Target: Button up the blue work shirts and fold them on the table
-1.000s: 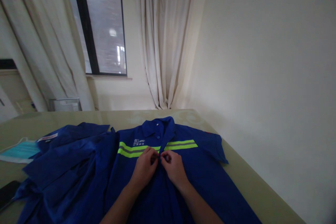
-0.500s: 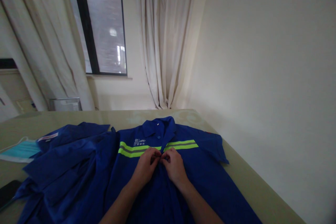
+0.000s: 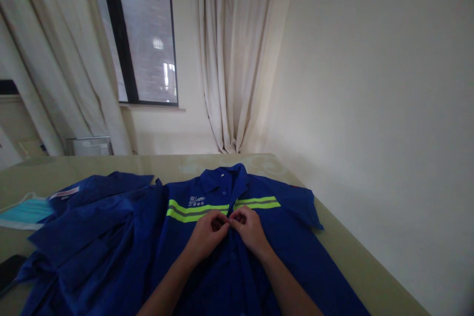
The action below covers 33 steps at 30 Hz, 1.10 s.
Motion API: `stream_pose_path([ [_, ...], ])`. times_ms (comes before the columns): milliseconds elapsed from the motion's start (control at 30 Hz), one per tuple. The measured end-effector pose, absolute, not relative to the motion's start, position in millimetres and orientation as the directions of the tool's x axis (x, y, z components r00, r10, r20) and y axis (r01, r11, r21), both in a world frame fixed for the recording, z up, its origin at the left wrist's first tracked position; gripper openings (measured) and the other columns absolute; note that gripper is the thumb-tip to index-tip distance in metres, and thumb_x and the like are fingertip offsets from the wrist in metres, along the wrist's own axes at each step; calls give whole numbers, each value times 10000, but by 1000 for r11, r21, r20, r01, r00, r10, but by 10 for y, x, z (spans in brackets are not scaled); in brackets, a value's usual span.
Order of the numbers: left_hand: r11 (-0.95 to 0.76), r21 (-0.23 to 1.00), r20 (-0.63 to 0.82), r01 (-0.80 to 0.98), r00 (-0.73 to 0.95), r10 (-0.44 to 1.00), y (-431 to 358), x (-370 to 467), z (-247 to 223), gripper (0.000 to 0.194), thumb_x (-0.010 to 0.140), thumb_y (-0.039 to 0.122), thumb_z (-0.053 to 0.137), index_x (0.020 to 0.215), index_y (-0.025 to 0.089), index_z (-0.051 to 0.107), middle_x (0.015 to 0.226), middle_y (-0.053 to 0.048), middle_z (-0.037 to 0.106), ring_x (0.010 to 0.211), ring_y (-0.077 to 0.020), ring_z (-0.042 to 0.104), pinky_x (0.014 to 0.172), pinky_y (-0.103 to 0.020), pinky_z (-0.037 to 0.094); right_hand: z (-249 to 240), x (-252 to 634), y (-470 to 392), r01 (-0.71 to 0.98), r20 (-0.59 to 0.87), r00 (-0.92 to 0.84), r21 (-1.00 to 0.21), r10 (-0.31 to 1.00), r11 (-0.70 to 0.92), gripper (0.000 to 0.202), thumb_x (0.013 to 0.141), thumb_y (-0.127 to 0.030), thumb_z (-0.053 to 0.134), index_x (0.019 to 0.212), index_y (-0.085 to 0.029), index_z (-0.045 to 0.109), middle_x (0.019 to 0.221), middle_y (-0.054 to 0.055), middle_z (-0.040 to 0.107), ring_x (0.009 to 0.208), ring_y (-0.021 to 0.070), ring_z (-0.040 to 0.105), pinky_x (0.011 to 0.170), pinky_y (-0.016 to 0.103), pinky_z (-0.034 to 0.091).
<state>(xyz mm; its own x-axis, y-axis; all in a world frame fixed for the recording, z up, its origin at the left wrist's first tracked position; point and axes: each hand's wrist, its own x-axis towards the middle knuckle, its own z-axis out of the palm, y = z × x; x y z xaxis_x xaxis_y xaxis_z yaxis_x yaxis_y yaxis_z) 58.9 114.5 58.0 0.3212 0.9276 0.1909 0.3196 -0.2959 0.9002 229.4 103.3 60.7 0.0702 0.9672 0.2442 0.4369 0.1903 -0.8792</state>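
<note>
A blue work shirt (image 3: 296,237) with a yellow-green and grey reflective stripe lies spread out, collar at the far end. My left hand (image 3: 209,231) pinches the left side of its front opening, just below the stripe. Right beside it, my right hand (image 3: 249,226) pinches the other front edge, the fingertips of both hands nearly touching. The fingers hide whatever button is between them. One button shows near the collar and another below the hands.
A crumpled blue garment (image 3: 99,232) lies to the left on the pale green table (image 3: 170,165). Beyond it are a light blue face mask (image 3: 25,211) and a dark phone (image 3: 11,270). A wall runs along the table's right edge.
The fingertips have shifted slightly right and the right hand a little up. More of the shirt's front below the hands shows, including a button.
</note>
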Motion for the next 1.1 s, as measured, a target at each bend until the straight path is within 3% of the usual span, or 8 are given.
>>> stream_pose_path([
  [100, -272, 917, 175, 291, 319, 931, 1190, 566, 555, 216, 838, 377, 637, 860, 179, 722, 819, -43, 752, 774, -215, 690, 713, -300, 503, 611, 2307, 1032, 428, 258, 56, -879, 965, 210, 67, 705, -132, 719, 737, -190, 730, 699, -22, 580, 624, 130, 503, 588, 237, 370],
  [300, -324, 888, 199, 328, 362, 911, 1171, 579, 557, 190, 862, 265, 588, 989, 199, 714, 842, -25, 747, 771, -197, 685, 712, -287, 494, 584, 2327, 1062, 352, 185, 50, -923, 982, 156, 44, 677, -187, 746, 718, -191, 729, 647, -33, 570, 604, 130, 488, 574, 241, 347],
  [467, -465, 566, 280, 681, 372, 885, 1056, 653, 636, 196, 913, 168, 529, 994, 213, 701, 926, -47, 732, 915, -234, 661, 832, -344, 474, 491, 2319, 1121, 230, 64, 51, -972, 997, 51, 42, 682, -229, 717, 672, -189, 718, 596, -29, 605, 589, 136, 510, 568, 240, 343],
  [600, -519, 315, 323, 795, 424, 846, 996, 665, 637, 189, 987, 201, 483, 967, 208, 671, 989, -66, 730, 971, -261, 655, 887, -387, 468, 448, 2334, 1153, 185, 11, 14, -983, 1000, 8, 122, 724, -296, 701, 692, -185, 739, 628, -8, 681, 633, 165, 589, 618, 254, 406],
  [800, -512, 308, 378, 802, 390, 839, 1059, 628, 600, 337, 1054, 256, 351, 961, 208, 671, 967, -60, 721, 943, -222, 672, 888, -357, 499, 515, 2291, 1089, 469, 265, 62, -859, 962, 206, 175, 815, -232, 590, 809, -190, 759, 782, 38, 729, 740, 195, 651, 689, 269, 455],
  [900, -476, 249, 449, 844, 335, 828, 1091, 622, 539, 345, 1027, 198, 353, 1197, 171, 652, 1212, -116, 693, 1147, -255, 632, 993, -405, 484, 568, 2220, 1004, 606, 362, 74, -757, 929, 246, 299, 777, -110, 528, 958, -186, 754, 830, 39, 714, 734, 180, 643, 706, 259, 458],
  [1000, -458, 176, 432, 871, 350, 831, 1049, 612, 447, 429, 980, 180, 405, 1365, 146, 592, 1493, -156, 541, 1383, -299, 496, 1110, -458, 424, 598, 2154, 889, 703, 351, 92, -685, 932, 189, 411, 756, -72, 523, 1092, -192, 728, 846, 33, 711, 756, 180, 651, 731, 255, 453],
  [1100, -460, 118, 360, 880, 393, 846, 913, 589, 385, 512, 958, 184, 404, 1453, 184, 536, 1543, -131, 502, 1441, -303, 443, 1163, -496, 377, 627, 2116, 767, 752, 251, 146, -656, 957, 57, 460, 761, -85, 554, 1191, -202, 671, 827, 18, 716, 763, 185, 669, 730, 254, 441],
])
